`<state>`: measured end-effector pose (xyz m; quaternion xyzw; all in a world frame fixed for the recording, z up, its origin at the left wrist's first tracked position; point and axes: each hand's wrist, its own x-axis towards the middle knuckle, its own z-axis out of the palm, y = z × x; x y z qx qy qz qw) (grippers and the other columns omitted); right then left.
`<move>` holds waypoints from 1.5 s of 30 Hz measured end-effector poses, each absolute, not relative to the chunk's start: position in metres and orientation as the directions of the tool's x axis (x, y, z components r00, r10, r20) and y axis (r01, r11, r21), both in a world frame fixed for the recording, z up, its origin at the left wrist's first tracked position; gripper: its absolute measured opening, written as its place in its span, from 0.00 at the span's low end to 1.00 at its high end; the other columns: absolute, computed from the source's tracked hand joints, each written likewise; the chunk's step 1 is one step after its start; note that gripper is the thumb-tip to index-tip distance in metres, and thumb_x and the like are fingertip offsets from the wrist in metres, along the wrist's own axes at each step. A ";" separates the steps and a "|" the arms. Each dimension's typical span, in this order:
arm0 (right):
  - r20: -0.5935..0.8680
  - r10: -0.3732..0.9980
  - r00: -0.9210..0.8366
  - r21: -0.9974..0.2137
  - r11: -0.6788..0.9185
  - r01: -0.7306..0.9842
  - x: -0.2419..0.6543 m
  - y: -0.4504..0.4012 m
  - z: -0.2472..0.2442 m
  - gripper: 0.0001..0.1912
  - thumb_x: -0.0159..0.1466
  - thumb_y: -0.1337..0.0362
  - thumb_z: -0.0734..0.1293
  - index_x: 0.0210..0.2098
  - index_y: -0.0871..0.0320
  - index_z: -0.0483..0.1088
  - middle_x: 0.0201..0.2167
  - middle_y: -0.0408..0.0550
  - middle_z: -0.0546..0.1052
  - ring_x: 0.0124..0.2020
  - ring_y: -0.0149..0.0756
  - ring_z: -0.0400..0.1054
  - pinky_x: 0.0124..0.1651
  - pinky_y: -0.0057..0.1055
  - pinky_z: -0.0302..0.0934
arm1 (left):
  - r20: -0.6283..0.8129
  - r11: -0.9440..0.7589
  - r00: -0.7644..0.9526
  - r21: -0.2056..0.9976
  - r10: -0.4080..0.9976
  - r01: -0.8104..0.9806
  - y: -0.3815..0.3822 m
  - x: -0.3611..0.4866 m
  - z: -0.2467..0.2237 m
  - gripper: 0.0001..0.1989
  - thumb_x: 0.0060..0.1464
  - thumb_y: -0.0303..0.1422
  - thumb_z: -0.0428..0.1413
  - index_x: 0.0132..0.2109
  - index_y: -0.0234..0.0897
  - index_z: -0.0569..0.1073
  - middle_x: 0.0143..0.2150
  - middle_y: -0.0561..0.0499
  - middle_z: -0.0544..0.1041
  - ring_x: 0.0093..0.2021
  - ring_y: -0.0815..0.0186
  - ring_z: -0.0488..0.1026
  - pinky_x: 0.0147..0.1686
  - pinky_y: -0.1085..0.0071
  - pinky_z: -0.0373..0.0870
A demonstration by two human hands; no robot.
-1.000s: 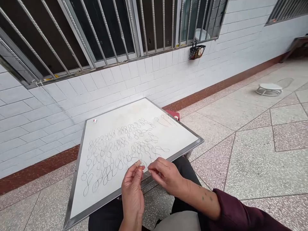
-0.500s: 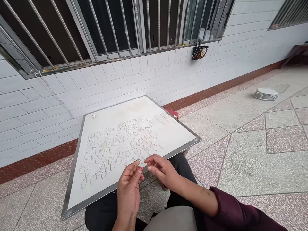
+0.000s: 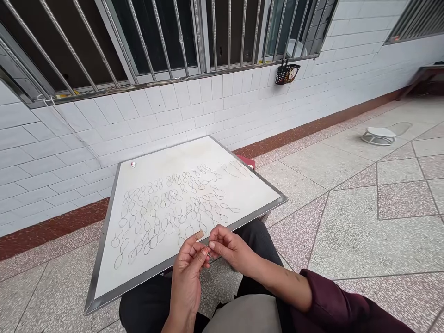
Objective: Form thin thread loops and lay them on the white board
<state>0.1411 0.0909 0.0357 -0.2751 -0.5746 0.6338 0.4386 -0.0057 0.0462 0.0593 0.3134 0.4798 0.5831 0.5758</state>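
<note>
A single head camera is looking forward and down across the nearby worktop (image 3: 187, 150), facing the tiled wall (image 3: 239, 102).

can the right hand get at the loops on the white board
Likely yes: the right hand is close to the nearest loops on the white board, nothing visibly between, though its fingertips look pinched together.
</note>
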 end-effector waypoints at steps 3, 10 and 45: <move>0.207 0.862 -0.462 -0.977 0.158 -0.142 0.144 0.087 0.027 0.11 0.69 0.54 0.64 0.40 0.55 0.63 0.29 0.39 0.66 0.29 0.30 0.63 0.35 0.28 0.61 | -0.207 0.167 -0.083 0.922 0.975 -0.348 0.044 -0.007 0.055 0.20 0.50 0.37 0.67 0.51 0.41 0.78 0.33 0.52 0.72 0.32 0.68 0.68 0.33 0.72 0.68; 0.408 0.799 -0.442 -0.848 0.511 0.141 0.153 0.084 0.011 0.15 0.69 0.67 0.61 0.55 0.54 0.64 0.28 0.39 0.67 0.26 0.29 0.60 0.32 0.26 0.58 | -0.212 0.177 -0.062 0.918 0.975 -0.355 0.042 -0.009 0.050 0.21 0.52 0.37 0.66 0.53 0.40 0.77 0.32 0.53 0.71 0.29 0.71 0.63 0.28 0.75 0.63; 0.331 0.141 -0.933 -0.129 0.986 0.104 0.201 0.089 0.031 0.10 0.73 0.69 0.61 0.48 0.58 0.73 0.34 0.45 0.74 0.35 0.33 0.63 0.36 0.31 0.60 | -0.450 0.351 0.364 0.884 0.815 0.308 0.025 -0.031 0.035 0.36 0.48 0.26 0.54 0.66 0.41 0.63 0.30 0.56 0.70 0.26 0.69 0.62 0.22 0.74 0.59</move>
